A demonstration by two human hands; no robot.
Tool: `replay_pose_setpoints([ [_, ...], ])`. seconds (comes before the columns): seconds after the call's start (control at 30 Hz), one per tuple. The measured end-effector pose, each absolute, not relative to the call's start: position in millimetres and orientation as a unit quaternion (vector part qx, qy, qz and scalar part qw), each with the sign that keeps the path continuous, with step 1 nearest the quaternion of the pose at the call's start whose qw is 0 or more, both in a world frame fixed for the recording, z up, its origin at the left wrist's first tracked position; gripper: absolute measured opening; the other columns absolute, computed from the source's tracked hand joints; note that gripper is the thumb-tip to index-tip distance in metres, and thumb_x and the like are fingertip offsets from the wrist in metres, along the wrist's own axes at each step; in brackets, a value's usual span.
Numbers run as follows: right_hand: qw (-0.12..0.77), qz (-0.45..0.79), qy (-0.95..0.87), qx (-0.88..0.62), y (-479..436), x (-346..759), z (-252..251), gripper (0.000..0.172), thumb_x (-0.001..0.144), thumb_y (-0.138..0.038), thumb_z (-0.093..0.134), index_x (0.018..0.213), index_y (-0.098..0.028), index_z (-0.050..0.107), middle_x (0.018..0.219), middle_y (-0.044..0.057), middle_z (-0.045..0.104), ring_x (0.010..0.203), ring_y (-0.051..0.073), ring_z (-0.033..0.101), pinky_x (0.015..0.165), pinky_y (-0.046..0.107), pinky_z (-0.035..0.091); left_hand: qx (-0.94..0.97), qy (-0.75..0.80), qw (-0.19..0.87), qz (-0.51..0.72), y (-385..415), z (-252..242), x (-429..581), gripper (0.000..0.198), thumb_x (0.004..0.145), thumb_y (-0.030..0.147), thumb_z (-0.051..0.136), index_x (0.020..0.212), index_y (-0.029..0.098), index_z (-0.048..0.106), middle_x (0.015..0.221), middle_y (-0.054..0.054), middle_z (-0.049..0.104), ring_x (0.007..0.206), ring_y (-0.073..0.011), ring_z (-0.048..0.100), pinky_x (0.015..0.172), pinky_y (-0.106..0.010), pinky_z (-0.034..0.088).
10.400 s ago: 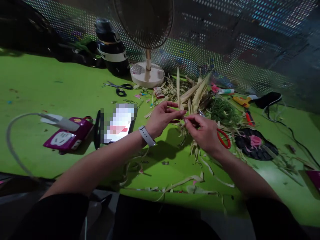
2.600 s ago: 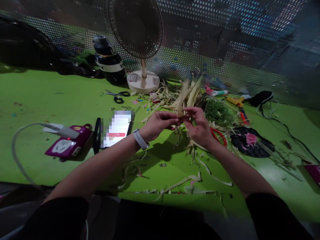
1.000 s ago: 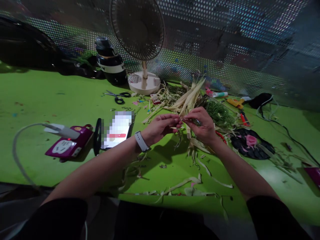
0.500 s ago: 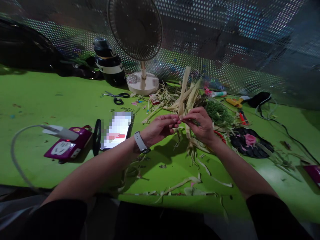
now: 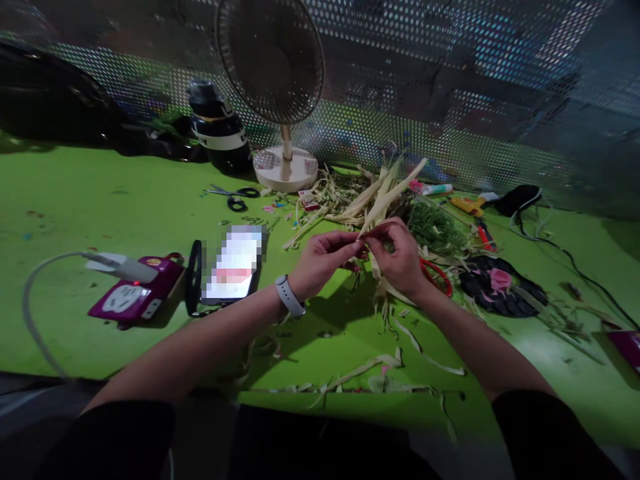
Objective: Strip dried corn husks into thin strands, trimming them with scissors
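Note:
My left hand [image 5: 323,261], with a pale watch band at the wrist, and my right hand [image 5: 397,257] meet above the green table [image 5: 125,213]. Both pinch the base of a bundle of dry pale leaf strips [image 5: 385,195] that fans up and to the right. More strips hang below my fingers. Red-handled scissors [image 5: 439,275] lie on the table just under and right of my right hand.
A phone [image 5: 230,263] on a stand, a magenta power strip [image 5: 133,297] with a white plug and a small fan [image 5: 280,87] are left and behind. Black scissors [image 5: 235,195], a green fibre heap [image 5: 437,227], a dark fabric piece [image 5: 500,283], cables and leaf scraps litter the table.
The strip bundle has tipped from nearly upright to leaning right. Both hands stay pinched together on it and have shifted slightly right.

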State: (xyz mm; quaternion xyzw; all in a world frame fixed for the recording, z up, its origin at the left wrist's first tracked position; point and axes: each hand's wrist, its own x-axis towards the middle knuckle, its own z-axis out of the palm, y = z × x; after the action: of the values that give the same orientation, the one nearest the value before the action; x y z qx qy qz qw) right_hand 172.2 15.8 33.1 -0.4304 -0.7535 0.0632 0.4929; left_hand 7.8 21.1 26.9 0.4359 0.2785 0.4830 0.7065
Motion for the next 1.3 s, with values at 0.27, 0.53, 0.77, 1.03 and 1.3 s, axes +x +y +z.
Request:
replay_pose_setpoints([
  [0.27,0.506,0.337,-0.668,-0.429,21,172,32,0.024,0.081,-0.037,0.068,0.099,-0.023,0.062,0.095,0.003,0.063,0.084,0.016,0.062,0.075,0.032,0.053,0.468,0.291,0.69,0.47,23,26,7,0.026,0.07,0.032,0.075,0.086,0.014,0.066,0.076,-0.002,0.069,0.067,-0.0118,0.067,0.056,-0.021,0.055],
  [0.53,0.506,0.399,-0.633,-0.428,18,171,44,0.022,0.07,-0.041,0.079,0.077,-0.021,0.073,0.086,0.003,0.069,0.086,0.017,0.064,0.079,0.033,0.052,0.488,0.294,0.736,0.366,23,30,4,0.012,0.073,0.022,0.069,0.076,0.013,0.062,0.065,0.0,0.066,0.055,-0.0085,0.062,0.052,-0.019,0.05],
  [0.77,0.523,0.346,-0.649,-0.431,9,170,56,0.021,0.081,-0.041,0.069,0.082,-0.021,0.072,0.082,0.002,0.071,0.074,0.015,0.066,0.069,0.03,0.055,0.466,0.284,0.78,0.305,20,30,4,0.017,0.073,0.026,0.073,0.077,0.011,0.065,0.069,-0.005,0.069,0.06,-0.0119,0.066,0.053,-0.021,0.052],
  [1.03,0.478,0.025,-0.809,-0.34,15,191,61,0.021,0.084,-0.024,0.067,0.103,-0.033,0.069,0.115,0.004,0.064,0.111,0.023,0.059,0.094,0.045,0.051,0.339,0.28,0.816,0.375,27,39,-2,0.01,0.074,0.016,0.072,0.08,0.012,0.066,0.07,0.0,0.065,0.058,-0.0054,0.059,0.047,-0.013,0.042],
  [1.3,0.436,-0.012,-0.84,-0.323,23,188,49,0.015,0.086,-0.022,0.065,0.097,-0.03,0.07,0.108,0.005,0.068,0.101,0.021,0.062,0.088,0.042,0.051,0.281,0.27,0.845,0.367,28,40,-2,0.011,0.072,0.018,0.073,0.073,0.013,0.063,0.062,0.003,0.058,0.05,-0.003,0.05,0.042,-0.012,0.036],
])
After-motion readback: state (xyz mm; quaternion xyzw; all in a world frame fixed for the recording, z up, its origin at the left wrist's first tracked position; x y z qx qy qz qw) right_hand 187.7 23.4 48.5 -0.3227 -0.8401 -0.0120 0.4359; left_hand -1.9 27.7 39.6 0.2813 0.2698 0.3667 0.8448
